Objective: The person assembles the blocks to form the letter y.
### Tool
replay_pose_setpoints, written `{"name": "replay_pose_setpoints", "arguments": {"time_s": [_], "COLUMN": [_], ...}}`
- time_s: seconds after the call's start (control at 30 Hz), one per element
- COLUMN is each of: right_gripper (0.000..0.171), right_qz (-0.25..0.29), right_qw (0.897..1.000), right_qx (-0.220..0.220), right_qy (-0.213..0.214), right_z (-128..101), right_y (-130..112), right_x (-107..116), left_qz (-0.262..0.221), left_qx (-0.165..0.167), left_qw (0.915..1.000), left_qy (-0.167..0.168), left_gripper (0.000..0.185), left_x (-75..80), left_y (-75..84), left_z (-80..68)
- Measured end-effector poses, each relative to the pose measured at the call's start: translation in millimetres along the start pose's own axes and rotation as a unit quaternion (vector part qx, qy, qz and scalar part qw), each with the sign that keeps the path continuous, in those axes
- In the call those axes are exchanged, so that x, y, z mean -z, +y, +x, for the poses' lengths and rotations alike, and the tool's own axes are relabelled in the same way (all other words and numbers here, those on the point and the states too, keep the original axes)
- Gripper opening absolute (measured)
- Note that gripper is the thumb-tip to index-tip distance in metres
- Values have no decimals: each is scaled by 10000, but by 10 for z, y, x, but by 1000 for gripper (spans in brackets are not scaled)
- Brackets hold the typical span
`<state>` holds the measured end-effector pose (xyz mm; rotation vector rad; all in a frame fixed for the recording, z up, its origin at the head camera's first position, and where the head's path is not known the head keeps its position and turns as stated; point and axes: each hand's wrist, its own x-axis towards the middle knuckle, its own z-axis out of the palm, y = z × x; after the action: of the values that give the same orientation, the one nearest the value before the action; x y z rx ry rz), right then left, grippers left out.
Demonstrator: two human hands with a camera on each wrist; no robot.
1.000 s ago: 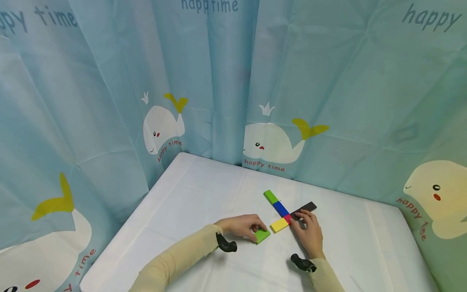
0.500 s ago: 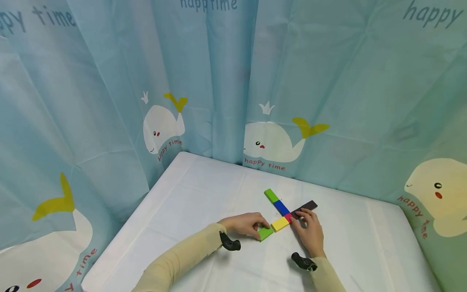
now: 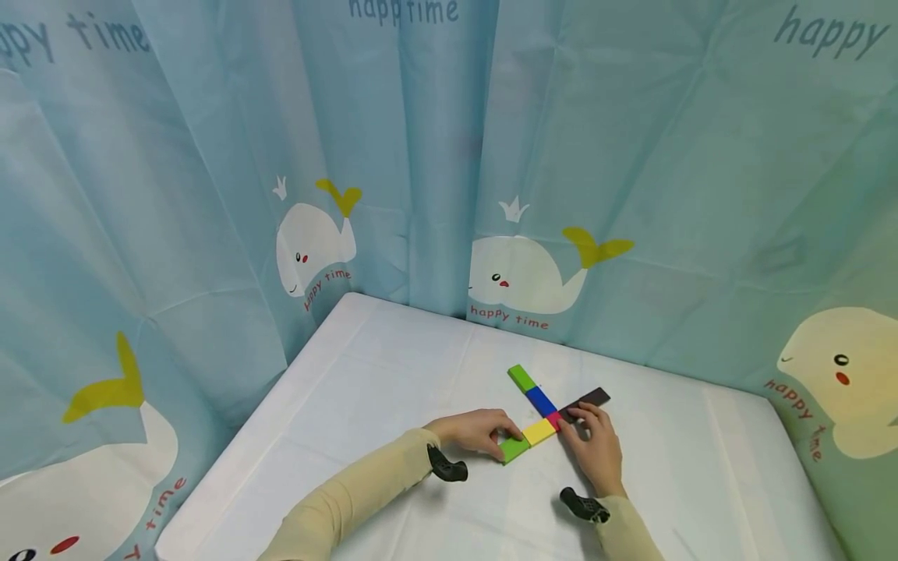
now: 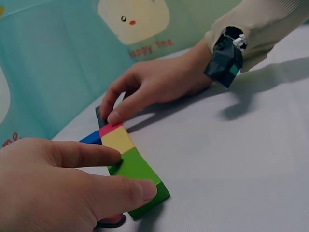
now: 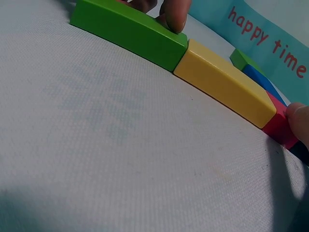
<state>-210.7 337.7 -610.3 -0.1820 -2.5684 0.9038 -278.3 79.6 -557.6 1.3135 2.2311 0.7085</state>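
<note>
White cloth covers the table [image 3: 365, 374], which fills the lower middle of the head view and shows a fine weave with faint creases; pale blue curtains [image 3: 210, 195] printed with white whales and the words "happy time" close it in at the back and on both sides. Just right of the frame's centre, low down, a row of flat coloured blocks runs slantwise: a far green block [image 3: 521, 377] at the upper end, then a blue block [image 3: 541, 400], a small red block [image 3: 553, 419], a yellow block [image 3: 538, 431] and a near green block [image 3: 514, 449] at the lower left end. In the right wrist view the near green block [image 5: 128, 31] and the yellow one [image 5: 224, 82] lie end to end, touching. A dark strip [image 3: 588, 400] branches off to the upper right from the red block. The left hand [image 3: 477, 431] pinches the near green block, index finger along its far side and thumb against its near edge, as the left wrist view shows [image 4: 58, 188]. The right hand [image 3: 592, 444] lies flat on the cloth with fingers extended, a fingertip on the red block and the others seemingly over the dark strip, though that contact is hard to make out. Both sleeves are beige, each with a small black device at the wrist.
</note>
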Motion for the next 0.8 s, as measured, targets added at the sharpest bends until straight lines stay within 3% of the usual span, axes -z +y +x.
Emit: {"name": "replay_pose_setpoints", "arguments": {"time_s": [0.8], "right_gripper": [37], "right_qz": [-19], "right_qw": [9999], "right_qx": [-128], "right_qy": [-58], "right_z": [11], "right_y": [17], "right_x": [-7], "left_qz": [-161], "left_qx": [173], "left_qw": [9997], "left_qy": [-9], "left_gripper": [45], "left_x": [-42], "left_y": [-13], "left_z": [11]}}
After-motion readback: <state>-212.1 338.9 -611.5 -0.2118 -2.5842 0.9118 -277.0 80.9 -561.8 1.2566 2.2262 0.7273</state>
